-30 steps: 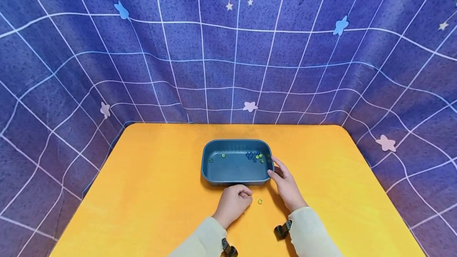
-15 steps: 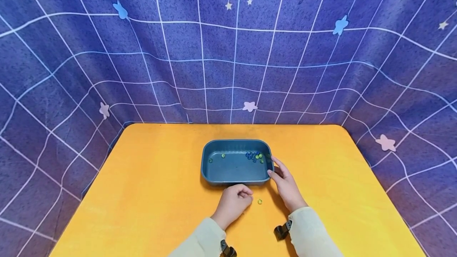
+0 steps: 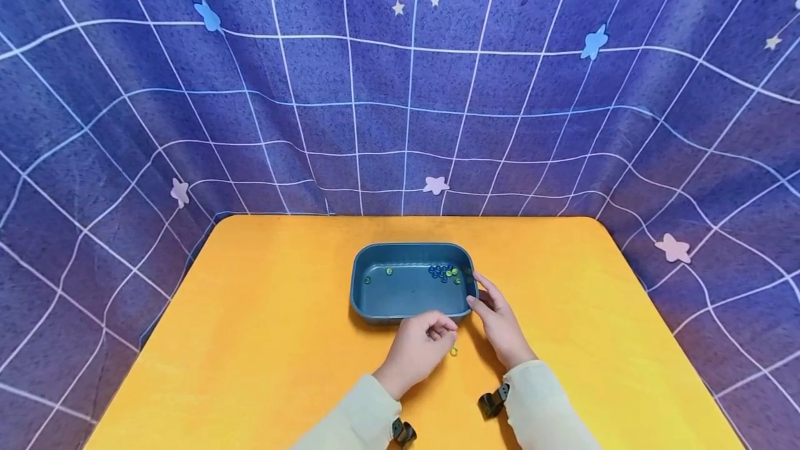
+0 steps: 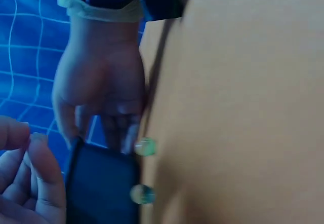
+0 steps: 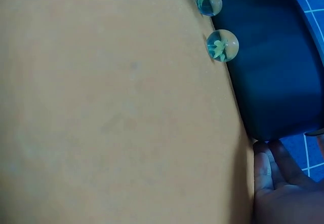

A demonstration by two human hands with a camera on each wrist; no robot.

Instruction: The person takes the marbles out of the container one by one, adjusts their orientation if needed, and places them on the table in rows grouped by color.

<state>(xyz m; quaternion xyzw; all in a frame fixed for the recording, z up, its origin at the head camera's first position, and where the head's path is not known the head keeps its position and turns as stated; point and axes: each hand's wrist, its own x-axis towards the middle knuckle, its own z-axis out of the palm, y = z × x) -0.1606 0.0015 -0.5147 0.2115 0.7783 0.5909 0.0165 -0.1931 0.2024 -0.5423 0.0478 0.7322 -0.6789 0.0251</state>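
A dark blue rectangular tub (image 3: 412,317) stands on the table, with several blue and yellow-green marbles (image 3: 444,272) inside, most grouped at its right end. My left hand (image 3: 420,346) is in front of the tub's near wall, its fingers curled; in the left wrist view the thumb and forefinger tips meet with nothing visible between them. My right hand (image 3: 500,321) holds the tub's right end, thumb and fingers about the corner. A yellow marble (image 3: 453,351) lies on the table beside the left hand. Both wrist views show two clear marbles (image 5: 223,45) outside the tub, close to its wall.
The yellow table (image 3: 281,283) has rounded far corners. A blue gridded curtain (image 3: 375,123) with stars hangs behind it and at both sides. A black camera mount (image 3: 494,403) is strapped at each wrist, over light sleeves (image 3: 550,401).
My left hand has shifted right and up, partly over the tub's near rim and closer to the yellow marble. The right hand and the tub stay where they were.
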